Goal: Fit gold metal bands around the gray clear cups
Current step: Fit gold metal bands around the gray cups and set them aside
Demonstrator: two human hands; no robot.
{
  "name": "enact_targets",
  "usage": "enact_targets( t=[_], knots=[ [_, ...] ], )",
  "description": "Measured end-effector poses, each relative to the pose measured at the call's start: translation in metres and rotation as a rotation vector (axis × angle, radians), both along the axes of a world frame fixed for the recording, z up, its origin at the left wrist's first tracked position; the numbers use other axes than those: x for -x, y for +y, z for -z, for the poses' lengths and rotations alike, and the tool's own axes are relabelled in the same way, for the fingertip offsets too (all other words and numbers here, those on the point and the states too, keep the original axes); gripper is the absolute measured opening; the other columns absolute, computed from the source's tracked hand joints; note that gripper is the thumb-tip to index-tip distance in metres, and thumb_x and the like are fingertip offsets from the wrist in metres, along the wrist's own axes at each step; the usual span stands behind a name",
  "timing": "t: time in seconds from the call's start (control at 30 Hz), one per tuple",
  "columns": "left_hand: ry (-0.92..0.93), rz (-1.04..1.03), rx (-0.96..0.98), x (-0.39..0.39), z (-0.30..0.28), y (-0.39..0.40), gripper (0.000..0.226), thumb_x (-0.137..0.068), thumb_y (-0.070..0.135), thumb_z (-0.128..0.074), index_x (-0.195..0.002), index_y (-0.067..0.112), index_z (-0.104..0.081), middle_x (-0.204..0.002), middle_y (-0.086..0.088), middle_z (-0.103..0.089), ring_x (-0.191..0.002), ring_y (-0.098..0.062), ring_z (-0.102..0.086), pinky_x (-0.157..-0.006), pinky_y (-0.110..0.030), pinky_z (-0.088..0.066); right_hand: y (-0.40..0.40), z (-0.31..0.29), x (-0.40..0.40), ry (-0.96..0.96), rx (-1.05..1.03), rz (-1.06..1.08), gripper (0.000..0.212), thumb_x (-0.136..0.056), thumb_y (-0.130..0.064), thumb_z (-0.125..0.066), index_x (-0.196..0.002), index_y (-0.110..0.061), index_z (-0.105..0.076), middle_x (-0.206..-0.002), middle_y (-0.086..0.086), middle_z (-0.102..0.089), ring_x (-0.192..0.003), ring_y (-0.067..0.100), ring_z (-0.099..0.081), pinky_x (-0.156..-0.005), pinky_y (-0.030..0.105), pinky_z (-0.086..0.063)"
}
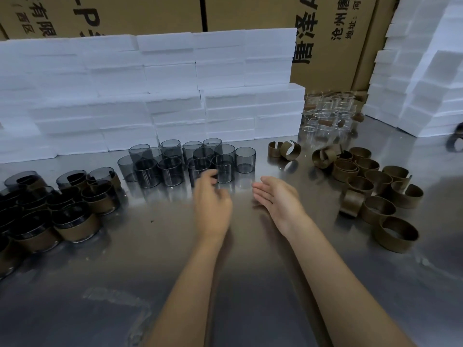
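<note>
Several bare gray clear cups (172, 161) stand in a cluster at the middle back of the steel table (155, 266). Loose gold metal bands (383, 194) lie scattered on the right. Gray cups wearing gold bands (77, 221) are grouped at the left. My left hand (211, 204) hovers just in front of the nearest bare cups, its fingers loosely curled and blurred, holding nothing. My right hand (278, 196) is beside it, palm turned inward, fingers straight, with nothing in it.
White foam blocks (175, 96) are stacked like a wall behind the cups, and more rise at the right (421, 78). Clear colourless cups (328, 113) stand at the back right. Cardboard boxes (333, 33) fill the background.
</note>
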State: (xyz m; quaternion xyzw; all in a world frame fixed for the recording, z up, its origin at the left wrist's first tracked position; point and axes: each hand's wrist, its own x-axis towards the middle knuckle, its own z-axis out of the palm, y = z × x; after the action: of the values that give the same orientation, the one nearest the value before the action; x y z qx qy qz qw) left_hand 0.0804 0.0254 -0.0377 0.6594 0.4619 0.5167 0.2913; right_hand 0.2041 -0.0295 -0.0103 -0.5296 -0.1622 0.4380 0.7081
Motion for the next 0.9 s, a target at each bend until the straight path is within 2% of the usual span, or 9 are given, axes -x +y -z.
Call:
enact_targets(
  t=[0.1,0.2,0.33,0.47,0.53,0.67,0.73,0.8,0.9],
  knots=[
    [0.251,0.195,-0.055,-0.026,0.005,0.007,0.054,-0.094,0.001,-0.053,-0.146,0.016,-0.046,-0.13,-0.007,-0.057,-0.124,-0.025,-0.051,-0.107,-0.04,-0.042,0.0,0.001,-0.004,0.046,-0.018,0.025,0.025,-0.104,-0.007,-0.05,-0.125,0.005,-0.055,-0.114,0.023,-0.066,-0.104,0.03,-0.066,-0.093,0.034,-0.054],
    [0.477,0.206,-0.019,-0.042,0.007,0.023,0.068,-0.096,0.008,-0.054,-0.159,0.015,-0.028,-0.145,-0.013,-0.052,-0.135,-0.03,-0.042,-0.111,-0.039,-0.035,0.002,0.001,-0.005,0.083,-0.025,0.039,0.021,-0.103,-0.007,-0.05,-0.12,0.003,-0.056,-0.111,0.021,-0.067,-0.104,0.029,-0.066,-0.091,0.033,-0.055],
    [0.525,0.122,0.009,-0.059,0.003,0.043,0.075,-0.097,0.012,-0.053,-0.162,0.019,-0.017,-0.127,-0.016,-0.064,-0.127,-0.034,-0.044,-0.101,-0.041,-0.042,0.006,0.001,-0.006,0.122,-0.028,0.036,0.022,-0.103,-0.007,-0.049,-0.121,0.004,-0.057,-0.105,0.018,-0.068,-0.099,0.027,-0.068,-0.083,0.029,-0.057],
    [0.627,0.08,0.022,-0.07,0.0,0.06,0.073,-0.101,0.024,-0.049,-0.163,0.032,-0.012,-0.146,-0.014,-0.051,-0.126,-0.036,-0.043,-0.105,-0.044,-0.039,0.006,0.003,-0.01,0.156,-0.038,0.018,0.022,-0.103,-0.008,-0.049,-0.12,0.002,-0.057,-0.099,0.014,-0.069,-0.097,0.024,-0.068,-0.079,0.027,-0.057],
    [0.68,0.075,0.018,-0.074,-0.001,0.064,0.065,-0.104,0.029,-0.046,-0.162,0.035,-0.016,-0.15,-0.014,-0.046,-0.126,-0.038,-0.043,-0.107,-0.044,-0.037,0.006,0.004,-0.011,0.164,-0.038,0.014,0.022,-0.103,-0.009,-0.049,-0.119,0.002,-0.058,-0.099,0.014,-0.07,-0.096,0.024,-0.069,-0.078,0.027,-0.058],
    [0.563,0.071,-0.058,-0.076,-0.002,0.062,0.038,-0.105,0.029,-0.049,-0.141,0.017,-0.047,-0.138,-0.015,-0.053,-0.119,-0.039,-0.048,-0.102,-0.047,-0.04,0.006,0.004,-0.014,0.16,-0.043,0.009,0.017,-0.103,-0.009,-0.048,-0.114,0.0,-0.058,-0.097,0.013,-0.07,-0.091,0.019,-0.068,-0.076,0.026,-0.058],
    [0.508,0.105,-0.092,-0.072,-0.001,0.057,0.028,-0.105,0.025,-0.051,-0.127,0.009,-0.053,-0.131,-0.014,-0.055,-0.113,-0.038,-0.053,-0.094,-0.046,-0.043,0.006,0.005,-0.014,0.149,-0.038,0.02,0.016,-0.103,-0.01,-0.048,-0.112,-0.001,-0.058,-0.099,0.013,-0.069,-0.091,0.019,-0.068,-0.077,0.027,-0.058],
    [0.423,0.146,-0.11,-0.068,-0.001,0.051,0.017,-0.104,0.02,-0.052,-0.114,0.007,-0.054,-0.119,-0.011,-0.057,-0.106,-0.032,-0.054,-0.084,-0.037,-0.04,0.007,0.006,-0.013,0.119,-0.028,0.039,0.014,-0.103,-0.008,-0.049,-0.109,-0.001,-0.059,-0.102,0.015,-0.069,-0.092,0.021,-0.068,-0.08,0.027,-0.058],
    [0.201,0.195,-0.056,-0.06,-0.003,0.037,0.013,-0.101,0.017,-0.061,-0.11,0.01,-0.055,-0.108,-0.003,-0.059,-0.095,-0.019,-0.057,-0.081,-0.031,-0.043,0.007,0.005,-0.009,0.055,-0.007,0.073,0.01,-0.101,-0.006,-0.05,-0.1,-0.004,-0.06,-0.097,0.013,-0.067,-0.086,0.017,-0.067,-0.073,0.024,-0.057]
  ],
)
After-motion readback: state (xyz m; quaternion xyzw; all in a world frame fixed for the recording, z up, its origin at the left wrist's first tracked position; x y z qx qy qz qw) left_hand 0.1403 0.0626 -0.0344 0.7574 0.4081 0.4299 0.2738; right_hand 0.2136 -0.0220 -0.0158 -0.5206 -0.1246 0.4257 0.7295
